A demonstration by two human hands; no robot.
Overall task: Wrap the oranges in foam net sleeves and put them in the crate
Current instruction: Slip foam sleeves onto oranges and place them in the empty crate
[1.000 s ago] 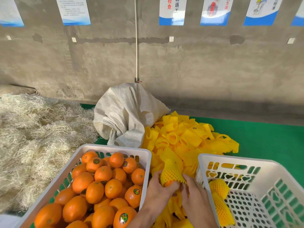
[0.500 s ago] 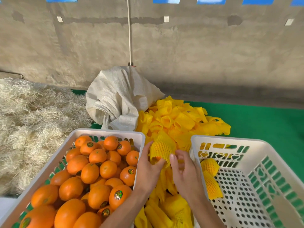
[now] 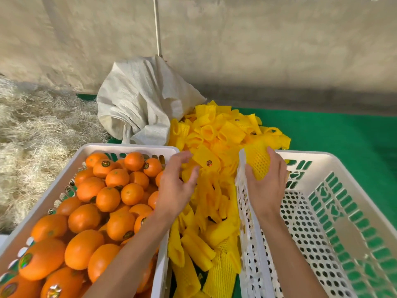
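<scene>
My right hand (image 3: 265, 186) grips a wrapped orange (image 3: 258, 161) in its yellow foam net, held over the near left corner of the white crate (image 3: 348, 166) on the right. My left hand (image 3: 177, 186) hovers empty with relaxed fingers above the right rim of the white crate of oranges (image 3: 71, 168), next to the pile of yellow foam net sleeves (image 3: 217, 136). Bare oranges (image 3: 107, 198) with stickers fill the left crate. Earlier wrapped oranges in the right crate are hidden behind my right hand.
A crumpled white woven sack (image 3: 139, 104) lies behind the sleeves. A heap of pale straw (image 3: 32, 136) spreads on the left. Green matting (image 3: 335, 130) covers the floor, and a concrete wall (image 3: 236, 44) stands behind.
The hands have parted. My right hand carried the wrapped orange rightward over the right crate, and my left hand let go of it and stays by the orange crate's rim. The camera tilted down.
</scene>
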